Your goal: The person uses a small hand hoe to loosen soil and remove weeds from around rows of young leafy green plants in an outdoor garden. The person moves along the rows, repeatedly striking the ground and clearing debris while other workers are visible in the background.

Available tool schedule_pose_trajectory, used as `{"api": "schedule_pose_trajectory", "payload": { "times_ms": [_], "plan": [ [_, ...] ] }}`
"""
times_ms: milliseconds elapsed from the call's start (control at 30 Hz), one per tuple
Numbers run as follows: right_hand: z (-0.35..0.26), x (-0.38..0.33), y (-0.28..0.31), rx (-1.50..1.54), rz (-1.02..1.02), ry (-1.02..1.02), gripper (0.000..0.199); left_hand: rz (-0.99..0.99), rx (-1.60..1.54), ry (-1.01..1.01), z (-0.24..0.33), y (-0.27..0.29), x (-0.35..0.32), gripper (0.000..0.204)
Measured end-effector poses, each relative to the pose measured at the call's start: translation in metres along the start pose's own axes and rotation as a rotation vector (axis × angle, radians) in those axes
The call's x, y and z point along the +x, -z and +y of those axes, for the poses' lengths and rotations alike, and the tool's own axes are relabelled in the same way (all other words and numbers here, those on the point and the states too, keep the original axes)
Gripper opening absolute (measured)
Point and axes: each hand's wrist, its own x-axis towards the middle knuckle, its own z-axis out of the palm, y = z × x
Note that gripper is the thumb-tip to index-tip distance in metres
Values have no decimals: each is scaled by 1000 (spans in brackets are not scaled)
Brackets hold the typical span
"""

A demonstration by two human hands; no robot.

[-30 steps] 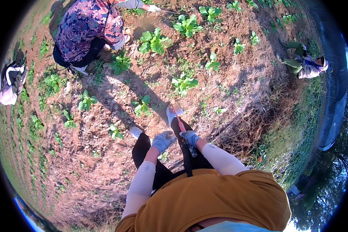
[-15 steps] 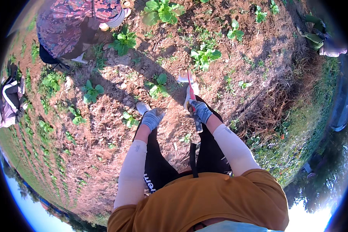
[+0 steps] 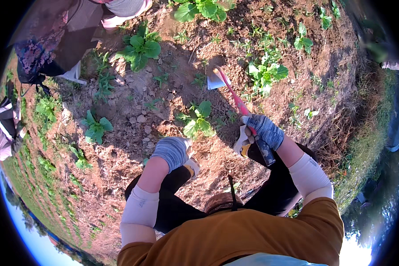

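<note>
My right hand, in a grey-blue knit glove, is closed round the handle of a small hoe. The hoe has a red shaft, a dark patterned grip end and a flat pale blade, which is close to the soil. My left hand, gloved alike, is by my left knee with its back toward me; its fingers are mostly hidden. A leafy green plant grows between and just beyond my hands. Another leafy plant stands to the right of the hoe blade.
More leafy plants, one at the far left and one nearer, grow in the dry, cloddy soil. A person in a flowered garment is at the upper left. Dry brush and grass edge the plot on the right.
My knees have bent and spread as I lower myself, and the ground appears nearer. My hands have moved farther apart; the right still grips the hoe, whose shaft now slants more to the left.
</note>
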Motion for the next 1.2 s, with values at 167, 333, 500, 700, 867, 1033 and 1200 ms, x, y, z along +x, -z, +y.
{"api": "schedule_pose_trajectory", "payload": {
  "times_ms": [167,333,500,700,867,1033,1200],
  "plan": [
    [5,0,6,-112,12,120,35,135,180,-33,0,17,-10,19],
    [-2,-17,-24,-130,-114,312,37,100,292,-25,11,7,-6,14],
    [40,37,-41,-285,241,260,25,177,423,-206,55,-4,-15,16],
    [63,93,-62,-300,187,455,24,173,464,-245,57,-32,-24,18],
    [57,160,-78,-381,245,574,28,323,434,-245,57,-24,-25,15],
    [-2,248,-97,-728,431,696,38,356,405,-246,44,-18,-24,17],
    [-97,268,-144,-770,436,735,36,415,330,-207,28,-14,-25,13]
  ]
}}
